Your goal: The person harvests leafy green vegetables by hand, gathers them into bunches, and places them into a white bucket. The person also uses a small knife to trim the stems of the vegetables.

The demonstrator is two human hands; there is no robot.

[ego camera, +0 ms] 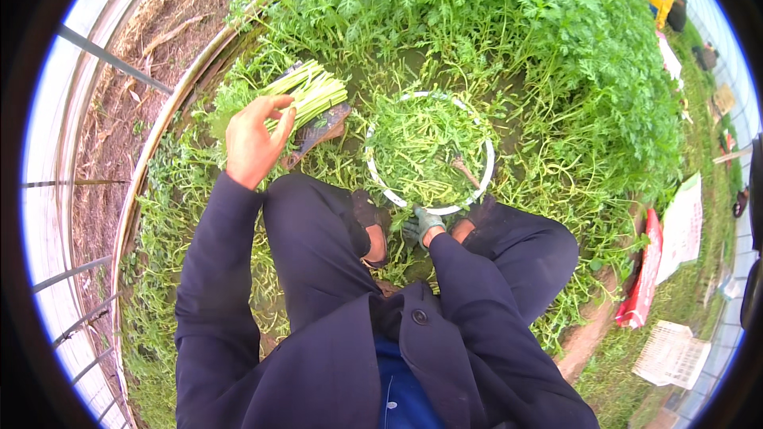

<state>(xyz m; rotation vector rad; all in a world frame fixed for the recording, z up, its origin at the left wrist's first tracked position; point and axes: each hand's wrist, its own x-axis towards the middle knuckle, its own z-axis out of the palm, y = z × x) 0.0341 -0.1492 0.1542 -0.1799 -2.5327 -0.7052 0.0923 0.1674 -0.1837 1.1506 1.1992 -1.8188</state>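
Observation:
My left hand (pixel 257 138), bare, is over a pile of cut leafy greens, its fingers apart at the pale green stems (pixel 316 90). The stems lie on a dark, creased sheet or bag (pixel 319 131) on the ground. My right hand (pixel 424 226) wears a grey-green glove and is low between my knees, just below the near rim of a round white-rimmed container (pixel 490 158). Its fingers are partly hidden, so what it holds is unclear. Loose leaves and stems fill the container, and a brownish, handle-like thing (pixel 465 170) lies on them.
Dense feathery-leaved plants (pixel 566 24) grow ahead and to the right. A curved bed edge (pixel 156 131) and the plastic greenhouse wall run along the left. At the right lie a red package (pixel 647 274), a white sheet (pixel 681 229) and a white plastic crate (pixel 670 354).

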